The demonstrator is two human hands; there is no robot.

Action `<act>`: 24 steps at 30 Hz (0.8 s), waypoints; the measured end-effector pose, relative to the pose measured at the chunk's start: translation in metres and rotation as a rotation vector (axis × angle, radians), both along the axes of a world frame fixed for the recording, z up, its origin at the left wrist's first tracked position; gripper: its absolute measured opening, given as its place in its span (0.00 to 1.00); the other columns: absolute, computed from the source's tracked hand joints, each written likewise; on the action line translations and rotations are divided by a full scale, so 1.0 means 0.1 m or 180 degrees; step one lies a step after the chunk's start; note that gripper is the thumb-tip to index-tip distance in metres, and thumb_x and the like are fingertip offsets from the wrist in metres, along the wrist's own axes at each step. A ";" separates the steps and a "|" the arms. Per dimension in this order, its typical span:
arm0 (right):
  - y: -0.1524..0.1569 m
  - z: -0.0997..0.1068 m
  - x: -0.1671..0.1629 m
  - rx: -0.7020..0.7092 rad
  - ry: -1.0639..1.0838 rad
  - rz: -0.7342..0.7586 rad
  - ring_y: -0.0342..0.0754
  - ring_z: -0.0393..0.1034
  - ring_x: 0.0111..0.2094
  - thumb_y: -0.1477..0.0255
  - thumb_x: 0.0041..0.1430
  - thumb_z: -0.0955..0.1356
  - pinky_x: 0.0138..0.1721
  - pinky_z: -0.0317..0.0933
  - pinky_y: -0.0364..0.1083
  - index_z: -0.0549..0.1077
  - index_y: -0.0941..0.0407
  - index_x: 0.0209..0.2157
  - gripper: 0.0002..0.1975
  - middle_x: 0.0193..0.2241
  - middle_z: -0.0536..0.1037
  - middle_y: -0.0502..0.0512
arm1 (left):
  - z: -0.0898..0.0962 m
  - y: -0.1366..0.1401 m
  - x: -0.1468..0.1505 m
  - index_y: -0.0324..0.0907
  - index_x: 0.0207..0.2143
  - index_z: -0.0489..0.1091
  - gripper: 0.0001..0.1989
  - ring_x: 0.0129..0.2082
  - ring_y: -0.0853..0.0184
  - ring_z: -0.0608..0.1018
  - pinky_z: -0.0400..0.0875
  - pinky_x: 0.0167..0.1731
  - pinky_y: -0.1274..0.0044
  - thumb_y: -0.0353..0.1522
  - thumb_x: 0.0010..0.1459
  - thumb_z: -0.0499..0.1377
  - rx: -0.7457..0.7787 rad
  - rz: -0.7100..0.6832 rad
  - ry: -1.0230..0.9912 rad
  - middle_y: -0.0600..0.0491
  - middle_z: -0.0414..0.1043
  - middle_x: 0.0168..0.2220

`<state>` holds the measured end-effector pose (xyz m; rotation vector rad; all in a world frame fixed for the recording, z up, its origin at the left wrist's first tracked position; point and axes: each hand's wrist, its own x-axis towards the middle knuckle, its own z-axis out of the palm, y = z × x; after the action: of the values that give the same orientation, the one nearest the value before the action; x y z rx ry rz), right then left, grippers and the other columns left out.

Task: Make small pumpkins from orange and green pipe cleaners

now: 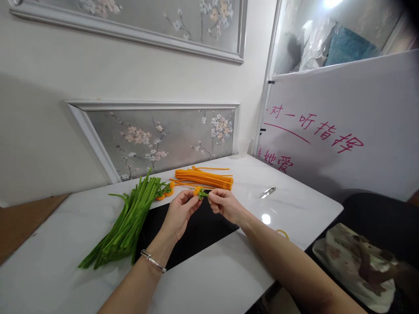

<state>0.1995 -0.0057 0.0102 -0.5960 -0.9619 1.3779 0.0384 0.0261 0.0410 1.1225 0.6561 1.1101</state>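
Between my two hands is a small pipe-cleaner flower with an orange head and a green base and stem. My left hand pinches it by the orange head. The fingertips of my right hand are closed on its green stem end. Both hands are over a black mat on the white table. Behind them lies a bundle of orange pipe cleaners. To the left is a larger pile of green pipe cleaners, with several orange flowers at its upper right end.
Folding scissors or a small metal cutter lies on the white table at right. A yellow ring-like piece is near my right forearm. A panelled wall stands behind; a whiteboard is at right, above a chair with a cloth bag.
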 end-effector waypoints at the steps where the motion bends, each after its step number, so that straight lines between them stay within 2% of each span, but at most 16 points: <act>1: 0.00 0.00 0.00 -0.0005 0.0001 -0.0007 0.35 0.54 0.19 0.62 0.45 0.77 0.20 0.44 0.40 0.69 0.58 0.24 0.17 0.21 0.66 0.45 | 0.00 0.00 0.00 0.39 0.28 0.73 0.11 0.32 0.73 0.75 0.74 0.37 0.81 0.29 0.42 0.71 -0.0001 0.0003 -0.0011 0.56 0.72 0.31; 9: 0.01 -0.01 0.00 -0.0070 -0.0022 0.0037 0.35 0.53 0.19 0.62 0.46 0.76 0.19 0.42 0.40 0.71 0.58 0.26 0.16 0.24 0.70 0.48 | -0.01 0.02 -0.02 0.39 0.28 0.73 0.09 0.31 0.73 0.75 0.73 0.38 0.81 0.28 0.44 0.70 -0.0016 -0.0004 -0.0050 0.57 0.73 0.30; 18: 0.00 -0.01 -0.02 -0.0073 -0.0027 0.0002 0.35 0.53 0.19 0.62 0.46 0.75 0.20 0.41 0.40 0.71 0.58 0.27 0.16 0.25 0.70 0.48 | -0.01 0.02 -0.02 0.39 0.29 0.73 0.09 0.31 0.74 0.76 0.73 0.39 0.82 0.27 0.45 0.69 0.0003 -0.0101 -0.0108 0.57 0.74 0.30; 24: -0.01 -0.01 -0.04 0.0032 -0.0135 -0.0041 0.35 0.54 0.19 0.62 0.47 0.75 0.20 0.41 0.40 0.71 0.58 0.26 0.15 0.24 0.69 0.48 | 0.02 -0.03 -0.01 0.42 0.39 0.71 0.14 0.36 0.70 0.79 0.74 0.41 0.78 0.28 0.48 0.67 0.0037 -0.0305 -0.0090 0.54 0.78 0.35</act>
<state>0.1958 -0.0069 0.0091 -0.6248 -0.9969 1.3530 0.0370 0.0235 0.0434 1.1348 0.5686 1.0473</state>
